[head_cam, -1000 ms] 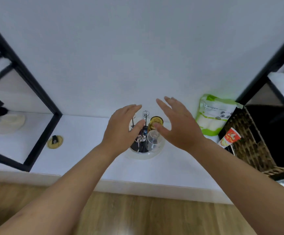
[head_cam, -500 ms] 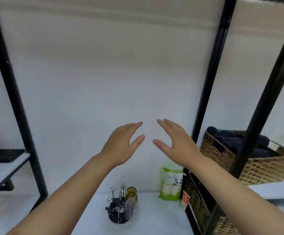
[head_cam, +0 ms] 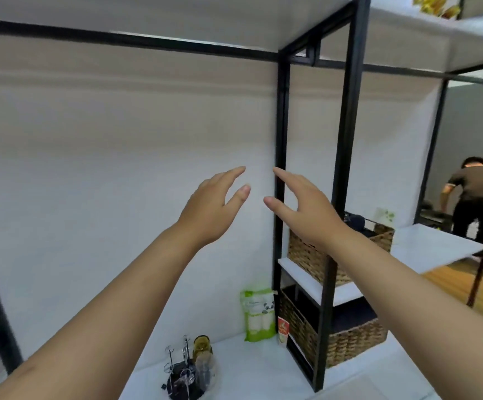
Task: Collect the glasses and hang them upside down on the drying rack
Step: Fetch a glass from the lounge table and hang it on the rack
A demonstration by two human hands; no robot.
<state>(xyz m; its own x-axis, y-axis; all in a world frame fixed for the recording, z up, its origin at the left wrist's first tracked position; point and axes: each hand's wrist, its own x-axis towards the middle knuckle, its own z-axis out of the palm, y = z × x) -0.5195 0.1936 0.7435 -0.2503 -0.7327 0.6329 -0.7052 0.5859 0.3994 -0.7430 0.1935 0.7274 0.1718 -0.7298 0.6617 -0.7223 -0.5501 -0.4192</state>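
Low in the view, a round drying rack [head_cam: 183, 382] with upright chrome prongs stands on the white counter [head_cam: 263, 370]. An amber glass [head_cam: 201, 346] and a clear glass [head_cam: 205, 370] hang upside down on its right side. My left hand [head_cam: 213, 207] and my right hand [head_cam: 303, 210] are raised side by side in front of the wall, far above the rack. Both hold nothing, with fingers spread apart.
A black metal shelf frame [head_cam: 280, 197] rises on the right with wicker baskets [head_cam: 347, 339] on its shelves. A green-and-white packet [head_cam: 257, 314] and a red-topped tube [head_cam: 283, 330] lean by the frame. Another person [head_cam: 476, 197] stands at far right behind a white table [head_cam: 430, 246].
The view has swung upward and to the right, so the rack dropped from centre to the bottom edge. My hands stay open and raised, now far above the rack.
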